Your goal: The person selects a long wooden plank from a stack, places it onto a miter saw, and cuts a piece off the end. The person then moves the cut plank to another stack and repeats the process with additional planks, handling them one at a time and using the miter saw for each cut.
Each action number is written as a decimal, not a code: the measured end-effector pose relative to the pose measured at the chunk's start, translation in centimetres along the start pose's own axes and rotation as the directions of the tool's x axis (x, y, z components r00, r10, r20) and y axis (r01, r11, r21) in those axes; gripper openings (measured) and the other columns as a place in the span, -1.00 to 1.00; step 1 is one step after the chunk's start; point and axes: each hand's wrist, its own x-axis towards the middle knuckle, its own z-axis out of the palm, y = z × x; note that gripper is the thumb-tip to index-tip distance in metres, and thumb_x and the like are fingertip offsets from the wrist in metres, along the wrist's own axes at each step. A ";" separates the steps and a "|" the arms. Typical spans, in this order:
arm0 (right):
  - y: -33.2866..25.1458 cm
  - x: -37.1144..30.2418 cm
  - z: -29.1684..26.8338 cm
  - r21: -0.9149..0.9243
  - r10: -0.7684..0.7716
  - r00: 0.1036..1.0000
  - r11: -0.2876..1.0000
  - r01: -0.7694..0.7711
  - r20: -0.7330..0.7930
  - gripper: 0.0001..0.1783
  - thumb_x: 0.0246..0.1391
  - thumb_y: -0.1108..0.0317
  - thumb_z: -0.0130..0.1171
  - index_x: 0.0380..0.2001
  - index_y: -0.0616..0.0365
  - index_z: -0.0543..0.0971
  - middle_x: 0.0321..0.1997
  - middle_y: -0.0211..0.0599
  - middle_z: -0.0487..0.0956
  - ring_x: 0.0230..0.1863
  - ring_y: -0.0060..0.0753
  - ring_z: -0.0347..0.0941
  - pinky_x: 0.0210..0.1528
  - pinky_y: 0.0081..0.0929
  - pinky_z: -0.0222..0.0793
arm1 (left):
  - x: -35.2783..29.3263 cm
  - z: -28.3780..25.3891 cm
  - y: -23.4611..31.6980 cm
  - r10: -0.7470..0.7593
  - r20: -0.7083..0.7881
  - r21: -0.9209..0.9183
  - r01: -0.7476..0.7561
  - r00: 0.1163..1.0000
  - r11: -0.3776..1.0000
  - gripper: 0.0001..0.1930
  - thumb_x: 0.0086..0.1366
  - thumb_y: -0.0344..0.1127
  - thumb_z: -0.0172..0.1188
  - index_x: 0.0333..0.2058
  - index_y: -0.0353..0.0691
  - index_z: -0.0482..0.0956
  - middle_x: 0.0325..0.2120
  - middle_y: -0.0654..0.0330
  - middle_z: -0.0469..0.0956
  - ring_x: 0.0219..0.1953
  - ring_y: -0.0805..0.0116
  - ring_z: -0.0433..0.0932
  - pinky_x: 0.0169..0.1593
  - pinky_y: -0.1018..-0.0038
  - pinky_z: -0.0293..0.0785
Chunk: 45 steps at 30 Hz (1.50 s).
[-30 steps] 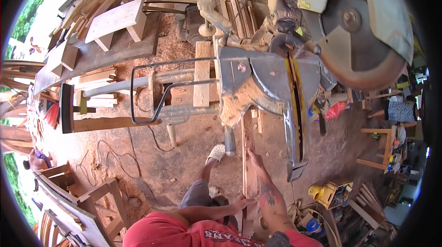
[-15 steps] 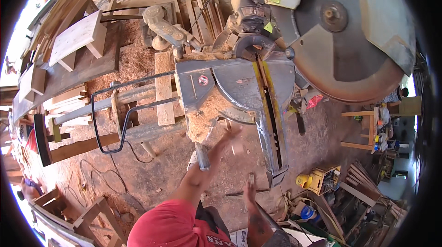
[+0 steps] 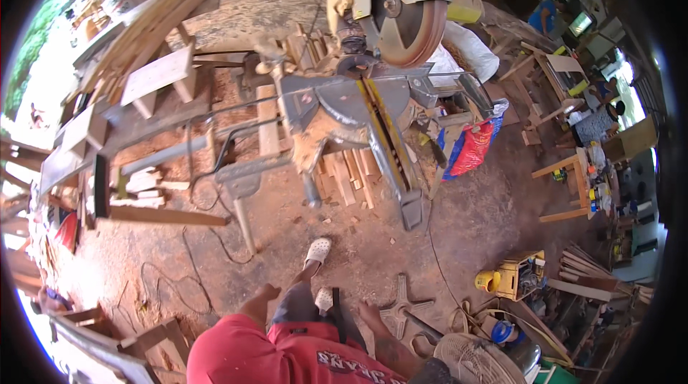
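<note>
Down at the near edge, two hands well apart: the left hand (image 3: pixel 269 292) is out beside the hip with nothing seen in it, its fingers too small to read. The right hand (image 3: pixel 368 312) is empty too, fingers loose, just short of the cross-shaped foot (image 3: pixel 401 306) of a standing fan (image 3: pixel 479 364). That foot is the first hazard — a toe hooked on an arm of it could tip the fan.

One pale clog (image 3: pixel 318 251) is planted forward on a dusty floor, where chips could slide underfoot. A thin cable (image 3: pixel 434 251) runs off to the right, ready to snag a step.

Beyond stands the mitre saw (image 3: pixel 358 101), out of reach, its blade (image 3: pixel 423 36) raised; whether it turns, I can't tell. A hand straying there would be cut if it does. Loose offcuts (image 3: pixel 344 176) lie below, likely to roll under a foot.

Right of it, a red-and-blue sack (image 3: pixel 469 151) crowds that side, with a white sack (image 3: pixel 466 54) behind. Farther still — a person in blue (image 3: pixel 545 17), and long planks (image 3: pixel 161 26) blocking the upper left.
</note>
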 end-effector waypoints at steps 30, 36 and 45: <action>-30.4 -20.5 25.6 -0.604 0.161 0.659 0.597 0.528 0.735 -0.02 0.08 -0.40 -0.08 0.29 0.20 0.17 0.33 0.10 0.23 0.34 -0.06 0.19 0.32 -0.23 0.12 | -21.4 -5.7 -35.1 -0.373 -0.403 -0.887 -0.256 0.835 0.386 -0.48 0.32 0.06 0.03 -0.09 -0.35 0.58 -0.21 -0.12 0.62 -0.07 0.02 0.59 0.02 0.28 0.44; -41.7 -24.3 38.0 -0.433 0.092 0.496 0.640 0.634 0.863 0.09 0.09 -0.45 -0.11 0.38 0.24 0.01 0.40 0.12 0.12 0.39 -0.08 0.11 0.37 -0.22 0.05 | -17.7 -13.3 -41.7 -0.434 -0.431 -0.902 -0.375 0.791 0.214 -0.54 0.32 -0.03 0.07 -0.11 -0.39 0.57 -0.23 -0.09 0.63 -0.12 0.16 0.60 -0.02 0.36 0.44; -65.8 -34.7 47.1 0.235 -0.857 -0.109 0.014 0.972 0.504 -0.45 0.18 0.13 0.20 0.08 0.33 0.43 -0.01 -0.03 0.58 -0.09 -0.29 0.58 -0.04 -0.34 0.49 | -17.4 -27.0 -44.7 -0.247 -0.438 -0.894 -0.447 0.864 0.025 -0.55 0.35 -0.02 0.09 -0.10 -0.36 0.55 -0.43 0.29 0.51 -0.45 0.55 0.42 -0.38 0.55 0.36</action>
